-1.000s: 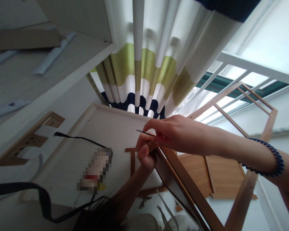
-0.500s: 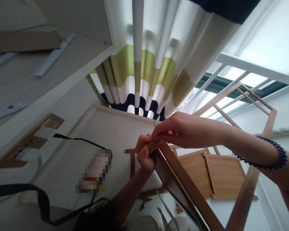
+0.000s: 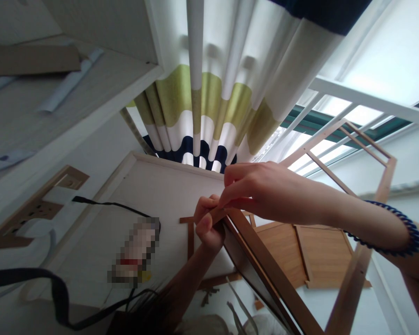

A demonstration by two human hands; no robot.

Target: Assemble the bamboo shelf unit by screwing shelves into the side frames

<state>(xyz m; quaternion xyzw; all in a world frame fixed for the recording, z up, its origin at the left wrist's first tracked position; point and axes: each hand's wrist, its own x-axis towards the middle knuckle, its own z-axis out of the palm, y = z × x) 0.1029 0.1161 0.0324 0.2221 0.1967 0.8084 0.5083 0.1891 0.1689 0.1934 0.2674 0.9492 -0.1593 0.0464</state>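
My left hand (image 3: 209, 228) is closed around the end of a short brown wooden bar (image 3: 217, 214), its thumb lying along the near face. This bar meets a long brown wooden frame rail (image 3: 275, 267), which slants down to the right beside a dark panel (image 3: 249, 263). My right hand (image 3: 253, 186) reaches in from the right, a dark blue coiled band (image 3: 401, 228) round its wrist. Its thumb and fingers are pinched together at the corner where bar and rail meet. Whatever lies between those fingertips is hidden by them.
At right stands a wooden frame (image 3: 382, 186) with wooden panels (image 3: 323, 253) behind. A wall socket strip (image 3: 38, 207) with plugs and a black cable (image 3: 66, 302) is at left. Above it, a shelf (image 3: 101, 88) bears cardboard (image 3: 31, 60). A striped curtain (image 3: 209, 93) hangs ahead.
My right hand's fingers have turned and bunched over the corner, covering the small metal fastener that showed there before. My left hand keeps its hold. The view has shifted slightly.
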